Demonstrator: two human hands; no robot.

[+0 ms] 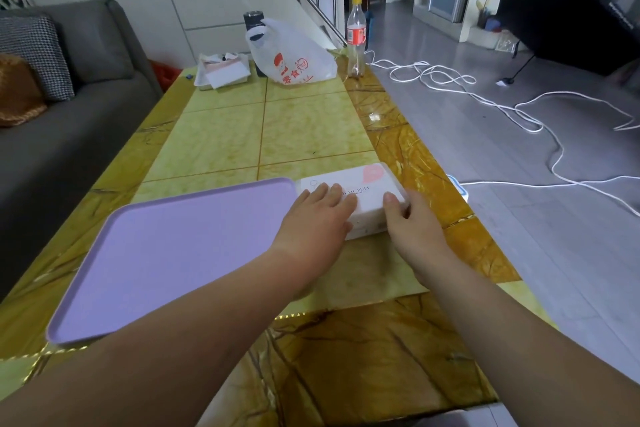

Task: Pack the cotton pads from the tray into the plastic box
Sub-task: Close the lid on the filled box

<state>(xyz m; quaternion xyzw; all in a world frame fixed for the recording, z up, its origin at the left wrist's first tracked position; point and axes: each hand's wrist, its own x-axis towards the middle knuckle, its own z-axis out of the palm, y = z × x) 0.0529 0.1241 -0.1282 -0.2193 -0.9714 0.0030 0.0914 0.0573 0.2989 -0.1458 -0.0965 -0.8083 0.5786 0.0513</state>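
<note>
A lilac tray lies on the near left of the table, and I see nothing on its surface. Right beside its far right corner sits a white plastic box with its lid down, a pink mark and printed letters on top. My left hand rests flat on the box lid with fingers spread. My right hand grips the near right corner of the box, thumb on top. No loose cotton pads show anywhere.
The table is yellow and amber marble. At its far end stand a white plastic bag, a tissue box, a dark cup and a plastic bottle. A grey sofa runs along the left. White cables lie on the floor at right.
</note>
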